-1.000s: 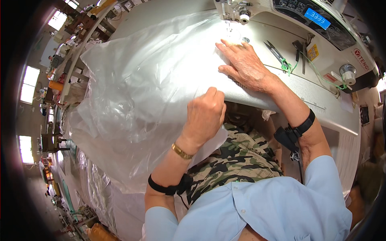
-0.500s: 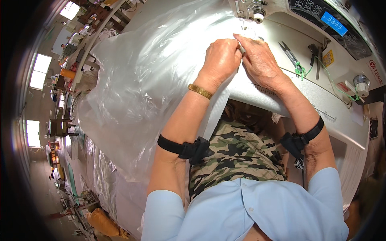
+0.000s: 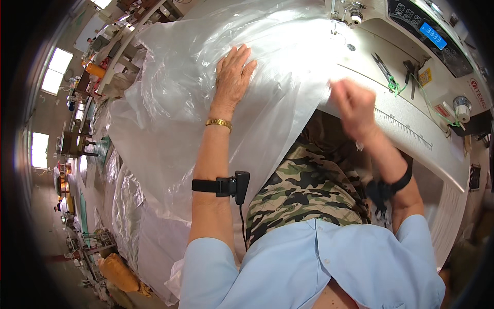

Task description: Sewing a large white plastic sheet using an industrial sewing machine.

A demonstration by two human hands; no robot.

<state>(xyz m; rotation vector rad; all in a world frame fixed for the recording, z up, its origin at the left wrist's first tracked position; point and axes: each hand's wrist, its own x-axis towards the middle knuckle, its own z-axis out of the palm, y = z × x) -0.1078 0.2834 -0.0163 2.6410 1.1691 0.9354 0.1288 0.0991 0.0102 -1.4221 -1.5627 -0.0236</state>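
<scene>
A large translucent plastic sheet (image 3: 170,113) spreads over the left of the sewing machine's bed and hangs down beside my lap. My left hand (image 3: 234,77) lies flat on it, fingers stretched out and holding nothing. My right hand (image 3: 355,105) is blurred and curled closed at the sheet's right edge, over the front of the white machine bed (image 3: 411,110). Whatever its fingers may hold is hidden. The presser foot area (image 3: 337,33) of the sewing machine is beyond my right hand, under bright light.
Thread snips (image 3: 383,69) with green cord lie on the machine bed beside a dark small tool (image 3: 409,69). A control panel (image 3: 432,36) with a blue display is at the upper right, above a round knob (image 3: 462,108). An orange bundle (image 3: 121,272) lies at the lower left.
My hands were together near the needle. My left hand has moved left and flattened on the sheet; my right has come back toward me. The sheet's edge has shifted right.
</scene>
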